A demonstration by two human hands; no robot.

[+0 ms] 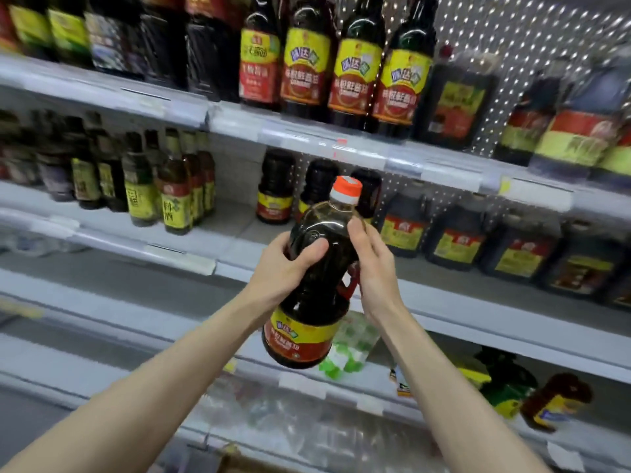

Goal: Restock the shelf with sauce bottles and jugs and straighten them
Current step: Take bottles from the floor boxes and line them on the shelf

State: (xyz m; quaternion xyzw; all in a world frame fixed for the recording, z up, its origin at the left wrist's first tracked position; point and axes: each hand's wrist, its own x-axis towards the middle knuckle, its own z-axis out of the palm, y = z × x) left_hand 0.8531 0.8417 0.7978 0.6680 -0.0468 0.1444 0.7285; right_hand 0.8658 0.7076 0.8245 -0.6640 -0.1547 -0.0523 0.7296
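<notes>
I hold a dark sauce jug (309, 291) with an orange cap, a red handle and a yellow-and-red label, tilted with its cap pointing up toward the shelves. My left hand (285, 264) grips its upper body from the left, thumb across the front. My right hand (372, 264) grips it from the right, by the red handle. The jug hangs in front of the middle shelf (239, 230), where matching dark jugs (276, 189) stand at the back behind a bare stretch of shelf.
The top shelf (307, 138) carries tall dark bottles with yellow labels (305, 59). Slim bottles (174, 192) stand at the middle shelf's left, square dark jugs (454, 237) at its right. Lower shelves hold a green-and-white pack (348, 349) and a brown jug (553, 401).
</notes>
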